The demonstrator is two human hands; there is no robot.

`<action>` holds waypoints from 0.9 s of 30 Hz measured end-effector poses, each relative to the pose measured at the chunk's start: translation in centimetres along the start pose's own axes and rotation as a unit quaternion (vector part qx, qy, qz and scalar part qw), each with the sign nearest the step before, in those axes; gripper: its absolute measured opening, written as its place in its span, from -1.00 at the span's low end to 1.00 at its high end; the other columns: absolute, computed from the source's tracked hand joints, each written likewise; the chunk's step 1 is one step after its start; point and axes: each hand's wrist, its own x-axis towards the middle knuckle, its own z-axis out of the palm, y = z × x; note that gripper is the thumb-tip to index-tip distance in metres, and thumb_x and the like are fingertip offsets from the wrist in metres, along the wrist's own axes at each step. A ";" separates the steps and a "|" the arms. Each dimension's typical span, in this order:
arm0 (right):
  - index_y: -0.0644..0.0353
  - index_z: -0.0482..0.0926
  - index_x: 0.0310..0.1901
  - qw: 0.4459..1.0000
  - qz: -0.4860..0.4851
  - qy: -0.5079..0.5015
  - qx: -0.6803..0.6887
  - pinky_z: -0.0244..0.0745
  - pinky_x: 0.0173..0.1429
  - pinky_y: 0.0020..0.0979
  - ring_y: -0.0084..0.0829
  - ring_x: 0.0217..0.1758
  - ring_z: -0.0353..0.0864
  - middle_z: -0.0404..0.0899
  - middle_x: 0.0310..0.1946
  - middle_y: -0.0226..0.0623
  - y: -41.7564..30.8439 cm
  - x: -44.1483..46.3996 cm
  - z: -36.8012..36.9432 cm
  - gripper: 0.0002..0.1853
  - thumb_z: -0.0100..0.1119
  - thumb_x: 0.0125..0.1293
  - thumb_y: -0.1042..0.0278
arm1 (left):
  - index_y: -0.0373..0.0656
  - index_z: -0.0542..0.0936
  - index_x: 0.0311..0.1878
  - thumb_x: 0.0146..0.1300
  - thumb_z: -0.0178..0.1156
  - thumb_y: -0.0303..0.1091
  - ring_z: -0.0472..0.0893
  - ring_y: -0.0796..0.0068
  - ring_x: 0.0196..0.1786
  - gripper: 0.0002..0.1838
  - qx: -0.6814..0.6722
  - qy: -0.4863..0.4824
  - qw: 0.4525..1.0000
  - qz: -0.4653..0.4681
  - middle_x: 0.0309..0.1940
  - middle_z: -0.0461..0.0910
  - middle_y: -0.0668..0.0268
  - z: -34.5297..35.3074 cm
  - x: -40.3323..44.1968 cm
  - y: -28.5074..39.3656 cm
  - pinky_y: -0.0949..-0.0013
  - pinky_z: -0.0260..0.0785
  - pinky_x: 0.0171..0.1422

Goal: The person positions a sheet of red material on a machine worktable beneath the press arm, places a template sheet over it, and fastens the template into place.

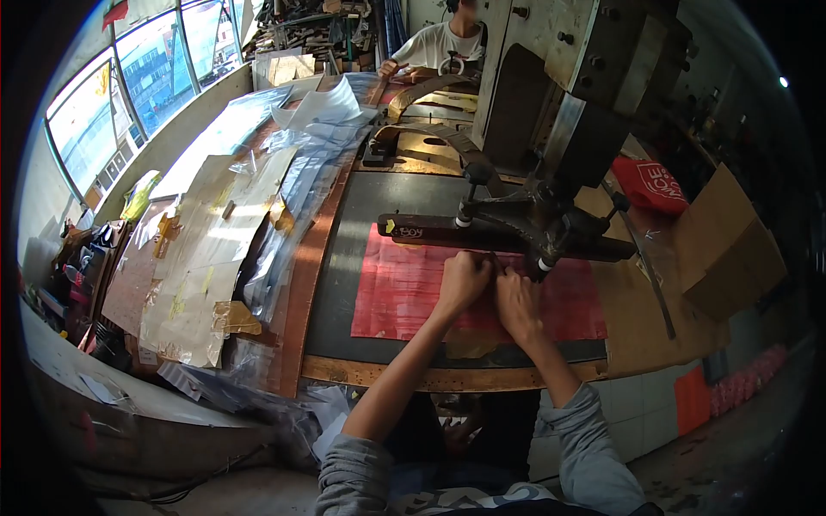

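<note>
A red sheet with a streaked surface lies on the dark work plate of a press. Over its far edge runs a long dark bar with pale writing on it, under the black clamp frame of the press head. My left hand is closed above the middle of the sheet, close to the bar. Beside it, just to the right, my right hand is closed too, its fingertips near the bar. Whatever the fingers of both hands hold is too small or hidden to make out.
Left of the plate are clear plastic sheets and worn cardboard. To the right stand an open cardboard box and a red bag. A metal press column rises ahead. Another person is at the far end.
</note>
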 end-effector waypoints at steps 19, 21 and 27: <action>0.27 0.59 -0.20 0.999 0.007 0.032 -0.013 0.60 -0.42 -0.34 -0.21 -0.39 0.69 0.60 -0.40 -0.07 -0.6 0.5 1.0 -0.81 0.08 0.17 0.44 | -0.16 0.66 -0.16 0.14 0.04 -0.36 0.52 -0.02 -0.10 -0.73 0.122 -0.011 0.988 0.096 -0.36 0.60 -0.04 0.9 -0.2 -1.7 0.04 0.36 0.04; 0.26 0.55 -0.09 0.999 0.013 0.023 -0.026 0.59 -0.42 -0.35 -0.22 -0.39 0.69 0.61 -0.40 -0.08 -0.8 0.6 1.1 -0.74 0.08 0.18 0.43 | -0.14 0.66 -0.14 0.15 0.04 -0.34 0.50 -0.02 -0.08 -0.72 0.151 -0.011 0.984 0.094 -0.38 0.61 -0.01 0.7 -0.4 -1.8 0.03 0.34 0.05; 0.24 0.44 0.10 0.999 0.014 -0.027 -0.028 0.57 -0.42 -0.30 -0.21 -0.41 0.68 0.61 -0.40 -0.08 -1.0 1.3 0.9 -0.59 0.06 0.18 0.40 | -0.19 0.64 -0.27 0.16 0.08 -0.27 0.50 -0.10 -0.14 -0.77 0.207 0.006 0.970 0.130 -0.37 0.58 -0.07 0.2 -0.4 -2.0 -0.01 0.38 -0.07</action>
